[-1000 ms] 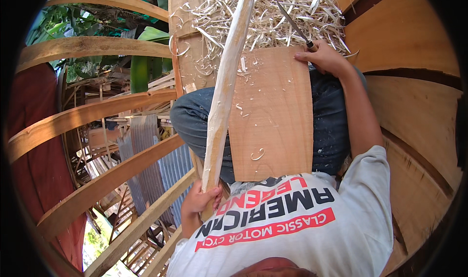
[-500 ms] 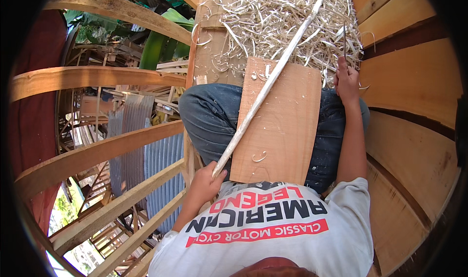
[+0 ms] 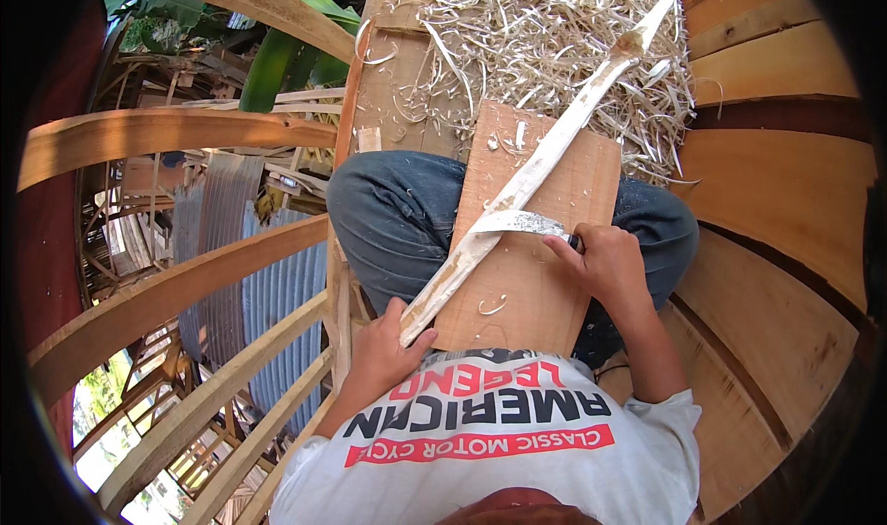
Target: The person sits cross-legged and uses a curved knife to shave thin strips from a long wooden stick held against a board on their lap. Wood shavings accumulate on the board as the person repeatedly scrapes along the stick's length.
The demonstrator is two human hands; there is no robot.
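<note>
A long pale peeled stick [image 3: 561,142] lies slantwise over a flat wooden board [image 3: 536,289] on my lap. Its near end sits in my left hand [image 3: 392,347], whose fingers are wrapped round it close to my shirt. The far end, with a brown knot, reaches up over the shavings. My right hand [image 3: 605,264] grips a knife by its dark handle. The curved, whitish-smeared knife blade [image 3: 522,222] lies across the stick around its middle. Below the blade, brown patches show on the stick. A few curled shavings rest on the board.
Thin wood shavings [image 3: 517,40] heap up on the plank floor [image 3: 393,91] beyond my crossed legs. On the left runs a slatted wooden railing [image 3: 185,294], with corrugated sheets [image 3: 286,312] and loose timber outside. A wall of wooden planks [image 3: 776,215] stands close on my right.
My right hand has come in toward my body, bringing the knife from beyond my right knee onto the stick. The stick has turned, showing brown patches and the knot.
</note>
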